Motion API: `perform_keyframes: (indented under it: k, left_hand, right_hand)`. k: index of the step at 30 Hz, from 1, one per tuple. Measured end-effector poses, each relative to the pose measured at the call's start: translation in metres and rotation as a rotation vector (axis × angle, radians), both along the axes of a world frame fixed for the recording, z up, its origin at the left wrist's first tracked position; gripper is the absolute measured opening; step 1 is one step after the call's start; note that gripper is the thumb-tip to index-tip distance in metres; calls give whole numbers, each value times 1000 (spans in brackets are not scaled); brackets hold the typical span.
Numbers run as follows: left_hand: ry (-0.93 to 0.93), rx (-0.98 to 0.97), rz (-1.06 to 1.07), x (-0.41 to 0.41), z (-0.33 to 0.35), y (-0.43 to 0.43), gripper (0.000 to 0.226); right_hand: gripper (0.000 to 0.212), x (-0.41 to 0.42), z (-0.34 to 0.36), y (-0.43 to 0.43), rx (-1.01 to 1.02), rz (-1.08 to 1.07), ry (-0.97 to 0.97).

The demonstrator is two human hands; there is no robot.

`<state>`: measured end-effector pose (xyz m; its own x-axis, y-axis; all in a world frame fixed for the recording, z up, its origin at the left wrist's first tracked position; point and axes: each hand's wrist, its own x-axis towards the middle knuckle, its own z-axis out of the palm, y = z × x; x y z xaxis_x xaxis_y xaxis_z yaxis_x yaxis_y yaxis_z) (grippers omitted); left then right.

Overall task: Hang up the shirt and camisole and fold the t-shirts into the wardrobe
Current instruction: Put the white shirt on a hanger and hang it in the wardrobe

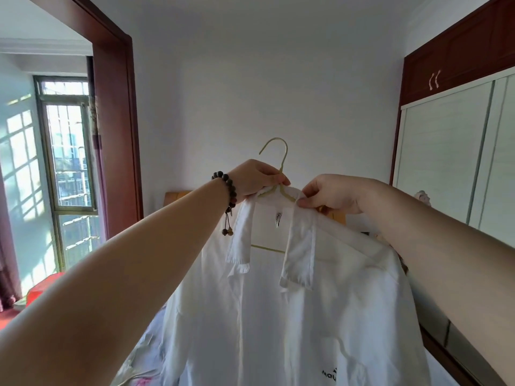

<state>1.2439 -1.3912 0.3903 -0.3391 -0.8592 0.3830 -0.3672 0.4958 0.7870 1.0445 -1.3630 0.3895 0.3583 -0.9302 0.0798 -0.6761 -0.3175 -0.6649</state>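
Left hand (257, 178) and right hand (333, 195) pinch the shirt (306, 316) collar between them.

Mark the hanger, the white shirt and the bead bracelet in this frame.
hanger (283, 161), head view, on the hook's stem.
white shirt (278, 316), head view, on the front panel below the collar.
bead bracelet (230, 184), head view, on the beads at the left wrist.

Black letters (328, 374) low on the front of the white shirt (278, 316) read about "MOU" — the rest is cut off. The neck label (277, 218) carries print too small to read.
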Motion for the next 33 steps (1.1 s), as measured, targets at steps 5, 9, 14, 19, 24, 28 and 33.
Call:
perform_keyframes:
  k: [5,9,14,19,24,28,33]
  left_hand:
    - [-31,-79,43,-20,-3,-2,11]
    - [61,-5,53,-30,2,2,24]
    - [298,92,117,-48,-6,34,30]
    - [234,246,6,-88,-29,81,29]
    - [73,372,-104,-126,-53,108,37]
    - [58,478,-129,-135,-65,115,36]
    - [169,605,-176,-138,-71,124,14]
  right_hand:
    - [11,-13,-5,10,161,-92,-247]
    - [12,-27,-15,14,235,-208,-393]
    - [9,-47,-23,21,258,-340,-560]
    - [14,-58,-23,25,287,-451,-640]
    - [18,-55,-24,35,287,-534,-686]
    - [28,-49,-30,48,284,-602,-709]
    - [20,-48,-40,77,240,-631,-768]
